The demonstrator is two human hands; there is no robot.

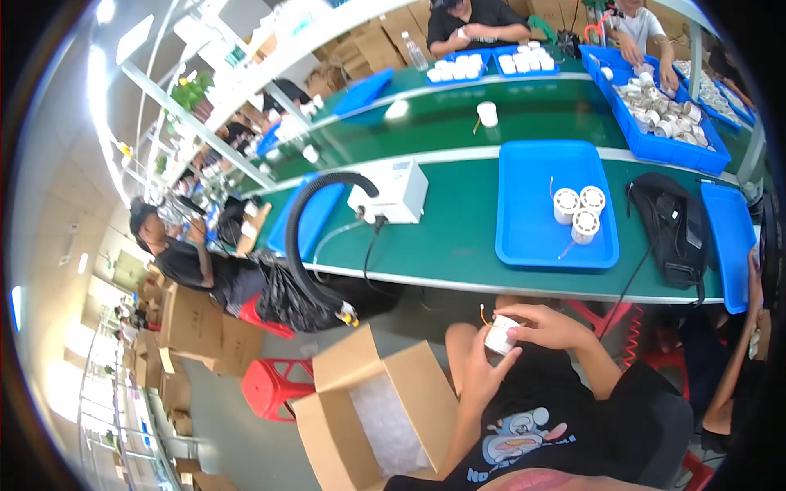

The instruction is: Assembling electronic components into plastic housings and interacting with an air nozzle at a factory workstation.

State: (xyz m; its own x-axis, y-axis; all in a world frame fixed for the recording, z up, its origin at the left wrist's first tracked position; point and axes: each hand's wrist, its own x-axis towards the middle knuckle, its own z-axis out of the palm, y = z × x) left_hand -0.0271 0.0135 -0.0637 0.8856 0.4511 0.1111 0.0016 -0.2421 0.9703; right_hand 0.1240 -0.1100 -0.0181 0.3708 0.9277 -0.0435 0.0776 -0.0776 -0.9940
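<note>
Both my hands hold one small white cylindrical part point(499, 334) with thin orange wires, in front of my lap. My left hand point(482, 364) cups it from below and behind. My right hand point(547, 326) grips it from the top and right. Ahead on the green table lies a blue tray point(532, 237) with three more white round parts point(579, 210). An open cardboard box point(372, 413) with clear plastic lining stands on the floor at my left.
A white box-shaped machine point(390, 193) with a black corrugated hose point(304, 245) sits on the green table point(442, 237). A black bag point(673, 231) lies right of the tray. Red stools point(272, 382) stand on the floor. Other people work at nearby tables with blue bins of parts point(667, 114).
</note>
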